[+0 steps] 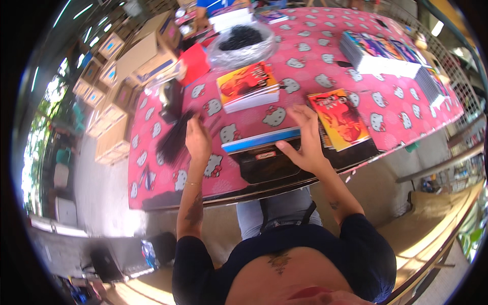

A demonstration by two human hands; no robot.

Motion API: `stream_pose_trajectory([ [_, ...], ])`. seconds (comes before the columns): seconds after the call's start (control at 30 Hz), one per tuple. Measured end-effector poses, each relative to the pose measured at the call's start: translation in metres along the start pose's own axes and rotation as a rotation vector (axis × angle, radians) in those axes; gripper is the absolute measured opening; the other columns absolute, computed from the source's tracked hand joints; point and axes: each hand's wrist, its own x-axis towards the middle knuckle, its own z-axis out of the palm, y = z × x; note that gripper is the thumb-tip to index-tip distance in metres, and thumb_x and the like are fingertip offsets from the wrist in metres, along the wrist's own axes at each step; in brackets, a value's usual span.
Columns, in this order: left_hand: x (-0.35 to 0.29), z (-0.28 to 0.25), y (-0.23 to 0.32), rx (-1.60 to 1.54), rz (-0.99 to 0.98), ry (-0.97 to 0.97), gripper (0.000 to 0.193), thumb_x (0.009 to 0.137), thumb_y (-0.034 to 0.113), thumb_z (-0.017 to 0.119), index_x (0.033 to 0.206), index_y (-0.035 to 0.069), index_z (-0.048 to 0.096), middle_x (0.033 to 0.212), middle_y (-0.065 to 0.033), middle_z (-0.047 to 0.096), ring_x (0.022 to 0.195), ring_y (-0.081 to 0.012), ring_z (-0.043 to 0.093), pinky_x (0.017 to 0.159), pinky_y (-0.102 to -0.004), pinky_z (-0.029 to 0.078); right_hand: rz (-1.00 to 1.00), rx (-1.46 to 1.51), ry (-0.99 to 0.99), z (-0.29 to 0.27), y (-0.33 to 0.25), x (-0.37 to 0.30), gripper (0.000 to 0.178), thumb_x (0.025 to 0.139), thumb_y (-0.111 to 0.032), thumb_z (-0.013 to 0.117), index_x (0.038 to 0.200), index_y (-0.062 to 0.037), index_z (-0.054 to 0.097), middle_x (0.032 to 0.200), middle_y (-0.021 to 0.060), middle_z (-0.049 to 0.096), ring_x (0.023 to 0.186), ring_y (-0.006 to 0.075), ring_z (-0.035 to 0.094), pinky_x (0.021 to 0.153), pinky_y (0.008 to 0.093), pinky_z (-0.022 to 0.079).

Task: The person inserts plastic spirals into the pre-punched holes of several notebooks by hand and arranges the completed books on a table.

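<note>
The right hand is lying spread and flat, fingers wide, across the near end of a notebook whose blue edge is facing the person; its fingertips are reaching toward an orange-and-red booklet lying just to the right, and the palm is pressing rather than gripping. The notebook is sitting on a black machine at the near edge of the tabletop, its long axis running left to right and tilting slightly up toward the right, so it is lying crosswise between the two hands, with the right hand on it and the left hand just beside its left end. The left hand is hovering or resting with fingers loosely curled by a bundle of thin black strips that is fanning out up and to the left; whether it is actually pinching a strip cannot be told. Farther out, a second orange booklet stack is lying beyond the notebook, a clear bag of dark pieces is sitting behind that, and a taller pile of colourful books is resting at the far right. Cardboard boxes are standing off the left edge of the pink patterned cloth.
</note>
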Motion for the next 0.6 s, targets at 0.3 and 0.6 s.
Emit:
stream_pose_trajectory([
  [0.3, -0.017, -0.099, 0.092, -0.558, -0.227, -0.126, 0.018, 0.091, 0.013, 0.07, 0.106, 0.004, 0.072, 0.078, -0.0089, 0.068, 0.056, -0.0137, 0.053, 0.052, -0.0285, 0.042, -0.242, -0.135, -0.348, 0.088, -0.028, 0.019, 0.023, 0.083, -0.021, 0.07, 0.103, -0.0098, 0.068, 0.087, 0.006, 0.068, 0.076, 0.0244, 0.066, 0.073, 0.0383, 0.049],
  [0.6, -0.039, -0.106, 0.093, -0.428, -0.198, -0.042, 0.013, 0.087, 0.008, 0.074, 0.099, 0.002, 0.074, 0.074, -0.0067, 0.067, 0.053, -0.0095, 0.05, 0.047, -0.0253, 0.039, -0.17, -0.128, -0.418, 0.088, -0.031, 0.023, 0.014, 0.087, -0.02, 0.069, 0.099, -0.0129, 0.069, 0.083, 0.0064, 0.07, 0.073, 0.0291, 0.066, 0.068, 0.0409, 0.05],
])
